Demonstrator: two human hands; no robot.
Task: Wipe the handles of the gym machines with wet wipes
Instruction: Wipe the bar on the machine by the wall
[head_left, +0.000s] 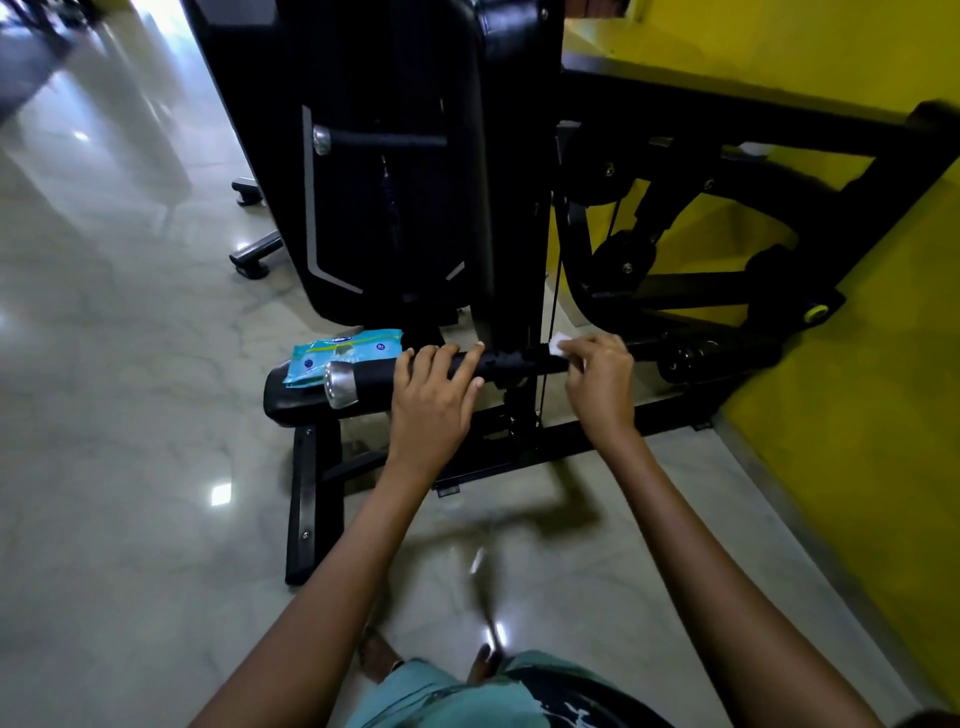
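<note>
The left hand (434, 397) lies over the black handle (509, 364), fingers curled across its top — its grip is on the bar, beside the chrome end cap (340, 384). The right hand (597, 374) pinches a white wipe (558, 344) against the handle's far end. The wipes pack (337, 356) rests on the black pad (291, 397) behind the cap — marble floor (130, 415) below.

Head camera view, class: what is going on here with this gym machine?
A person is cleaning a black machine handle. The left hand grips the handle near its silver end cap, while the right hand pinches a white wet wipe against the bar further along. A blue wipes packet lies on the machine's seat pad.
</note>
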